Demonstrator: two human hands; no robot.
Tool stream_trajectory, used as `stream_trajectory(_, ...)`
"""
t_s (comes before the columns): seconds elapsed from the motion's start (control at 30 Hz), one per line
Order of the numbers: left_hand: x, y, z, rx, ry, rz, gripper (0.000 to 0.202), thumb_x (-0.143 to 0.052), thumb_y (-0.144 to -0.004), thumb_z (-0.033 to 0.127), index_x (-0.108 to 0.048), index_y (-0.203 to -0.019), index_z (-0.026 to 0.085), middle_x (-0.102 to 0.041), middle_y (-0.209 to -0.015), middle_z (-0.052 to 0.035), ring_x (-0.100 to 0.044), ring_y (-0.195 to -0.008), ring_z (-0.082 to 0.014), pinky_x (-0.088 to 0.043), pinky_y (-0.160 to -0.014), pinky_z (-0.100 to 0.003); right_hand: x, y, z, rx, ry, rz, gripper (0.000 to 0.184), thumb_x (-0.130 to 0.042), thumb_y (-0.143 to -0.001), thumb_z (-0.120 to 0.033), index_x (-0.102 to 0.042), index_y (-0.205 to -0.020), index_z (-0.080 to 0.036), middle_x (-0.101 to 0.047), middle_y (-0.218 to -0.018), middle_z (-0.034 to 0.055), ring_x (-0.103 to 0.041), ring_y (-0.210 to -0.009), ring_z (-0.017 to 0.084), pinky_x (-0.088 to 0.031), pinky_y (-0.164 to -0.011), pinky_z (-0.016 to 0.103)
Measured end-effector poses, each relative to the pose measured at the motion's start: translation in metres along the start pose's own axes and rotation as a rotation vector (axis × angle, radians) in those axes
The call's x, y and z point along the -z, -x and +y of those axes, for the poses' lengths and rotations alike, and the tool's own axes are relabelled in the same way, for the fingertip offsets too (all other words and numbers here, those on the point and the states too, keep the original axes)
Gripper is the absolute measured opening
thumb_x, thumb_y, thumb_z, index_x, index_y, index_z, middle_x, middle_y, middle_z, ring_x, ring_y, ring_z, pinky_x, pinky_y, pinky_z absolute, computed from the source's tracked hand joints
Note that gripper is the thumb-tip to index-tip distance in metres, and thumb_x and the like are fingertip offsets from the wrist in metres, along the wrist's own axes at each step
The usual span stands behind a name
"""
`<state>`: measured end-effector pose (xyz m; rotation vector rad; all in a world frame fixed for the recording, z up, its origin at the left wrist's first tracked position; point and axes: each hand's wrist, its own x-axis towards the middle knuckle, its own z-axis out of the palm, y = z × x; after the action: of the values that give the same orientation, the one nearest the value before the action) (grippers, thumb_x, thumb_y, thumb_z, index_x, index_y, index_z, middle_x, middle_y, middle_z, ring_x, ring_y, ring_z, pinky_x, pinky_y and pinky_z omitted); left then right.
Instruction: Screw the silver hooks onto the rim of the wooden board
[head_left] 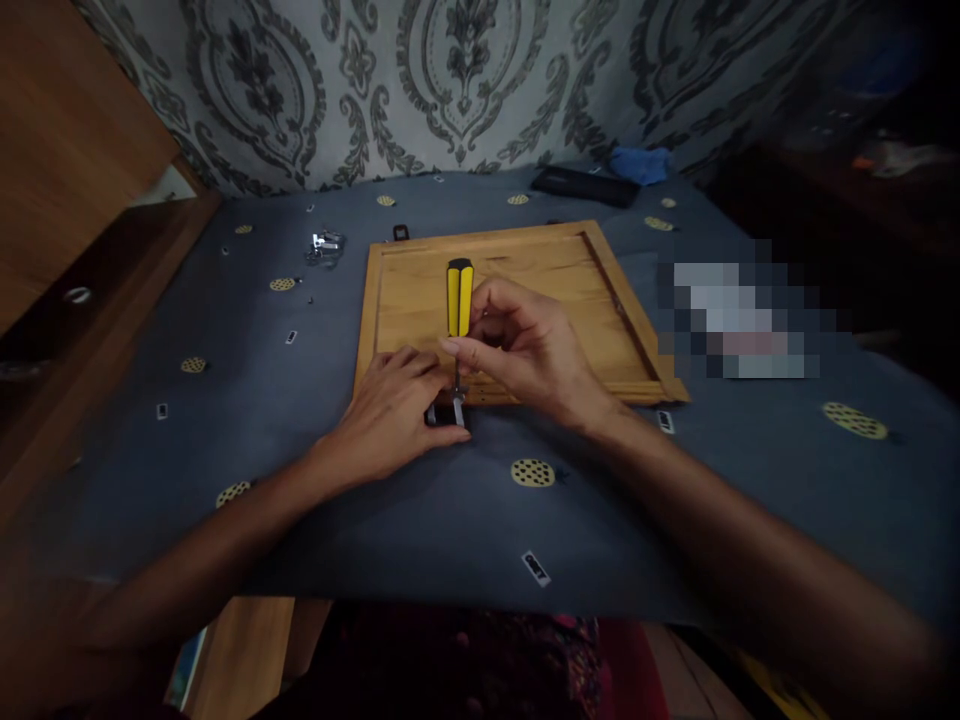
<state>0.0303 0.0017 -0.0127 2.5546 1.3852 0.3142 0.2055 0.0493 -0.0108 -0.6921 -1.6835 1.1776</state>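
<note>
My right hand (529, 350) pinches a screwdriver (459, 298) with a yellow and black handle, held upright with its shaft pointing down. The tip meets a small black and silver metal fitting (458, 408) at the near edge of a framed wooden panel (420, 290). My left hand (394, 405) is closed around that fitting, its fingers on the panel's edge and its thumb in front. Fingers partly hide the fitting, so its exact kind cannot be made out. The panel lies flat on the table.
A dark blue pineapple-print cloth (300, 540) covers the table. Shiny metal parts (325, 245) lie left of the panel, and a small black fitting (401, 232) shows at its far edge. At the back are a black case (585, 186) and a blue cloth (641, 165). A blurred item (739, 320) lies right.
</note>
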Motion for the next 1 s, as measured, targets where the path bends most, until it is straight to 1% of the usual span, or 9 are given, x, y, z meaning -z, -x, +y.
stream_trajectory(0.1,-0.001,0.000,0.000,-0.006,0.004,0.015,0.044,-0.079,-0.081,0.047,-0.064,-0.114,0.021,-0.068,-0.120,-0.0074,-0.058,-0.116,-0.0301,-0.043,-0.099,-0.046,-0.003,0.001,0.001,0.013,0.024,0.031,0.040,-0.081,-0.077,-0.042,-0.045,-0.077,-0.024,-0.052,-0.062,-0.0071,-0.055,-0.052,0.011,-0.040,-0.045,0.025)
stream_trajectory(0.2,0.000,0.000,0.000,-0.018,-0.003,0.023,0.042,-0.079,-0.081,0.047,-0.066,-0.110,0.019,-0.068,-0.115,-0.0076,-0.058,-0.111,-0.0294,-0.044,-0.097,-0.045,-0.001,0.004,-0.003,0.035,0.010,0.062,0.037,-0.080,-0.078,-0.041,-0.047,-0.078,-0.024,-0.055,-0.067,-0.0053,-0.058,-0.054,0.011,-0.045,-0.048,0.026)
stream_trajectory(0.3,0.001,0.000,0.001,-0.025,-0.016,0.014,0.040,-0.078,-0.081,0.048,-0.067,-0.104,0.018,-0.067,-0.105,-0.0069,-0.059,-0.105,-0.0290,-0.045,-0.092,-0.044,0.004,0.008,-0.008,0.047,-0.014,0.124,0.037,-0.082,-0.077,-0.041,-0.049,-0.079,-0.025,-0.057,-0.071,-0.0045,-0.059,-0.055,0.011,-0.050,-0.051,0.027)
stream_trajectory(0.4,0.003,0.000,0.002,-0.017,-0.017,0.003,0.040,-0.079,-0.080,0.050,-0.068,-0.102,0.018,-0.066,-0.102,-0.0062,-0.059,-0.104,-0.0292,-0.045,-0.090,-0.044,0.009,0.011,-0.009,0.025,-0.004,0.151,0.040,-0.084,-0.075,-0.042,-0.048,-0.078,-0.025,-0.058,-0.072,-0.0043,-0.059,-0.054,0.011,-0.050,-0.049,0.027)
stream_trajectory(0.5,0.003,-0.001,0.003,0.001,-0.017,-0.012,0.039,-0.078,-0.081,0.049,-0.067,-0.101,0.017,-0.067,-0.104,-0.0068,-0.059,-0.105,-0.0294,-0.045,-0.091,-0.045,0.009,0.012,-0.006,0.022,-0.016,0.130,0.040,-0.084,-0.074,-0.043,-0.049,-0.078,-0.025,-0.058,-0.074,-0.0037,-0.060,-0.054,0.011,-0.050,-0.048,0.027)
stream_trajectory(0.63,0.003,-0.001,0.003,0.007,-0.004,-0.015,0.039,-0.078,-0.081,0.048,-0.068,-0.103,0.017,-0.066,-0.107,-0.0069,-0.059,-0.107,-0.0294,-0.045,-0.094,-0.045,0.006,0.012,-0.002,0.011,-0.019,0.094,0.038,-0.082,-0.076,-0.045,-0.050,-0.080,-0.024,-0.057,-0.074,-0.0036,-0.061,-0.057,0.012,-0.052,-0.051,0.028)
stream_trajectory(0.8,0.003,-0.002,0.003,0.010,-0.011,-0.018,0.039,-0.080,-0.079,0.049,-0.068,-0.100,0.017,-0.067,-0.105,-0.0064,-0.059,-0.105,-0.0287,-0.046,-0.094,-0.045,0.006,0.012,-0.002,0.027,-0.009,0.101,0.037,-0.081,-0.077,-0.047,-0.052,-0.081,-0.024,-0.058,-0.076,-0.0037,-0.063,-0.058,0.012,-0.054,-0.053,0.028)
stream_trajectory(1.0,0.002,-0.002,0.002,0.003,-0.017,-0.012,0.039,-0.079,-0.081,0.049,-0.068,-0.101,0.017,-0.067,-0.108,-0.0072,-0.059,-0.106,-0.0292,-0.045,-0.094,-0.045,0.009,0.013,-0.005,0.071,0.070,0.052,0.032,-0.079,-0.081,-0.041,-0.052,-0.080,-0.023,-0.056,-0.071,-0.0043,-0.060,-0.055,0.011,-0.049,-0.048,0.026)
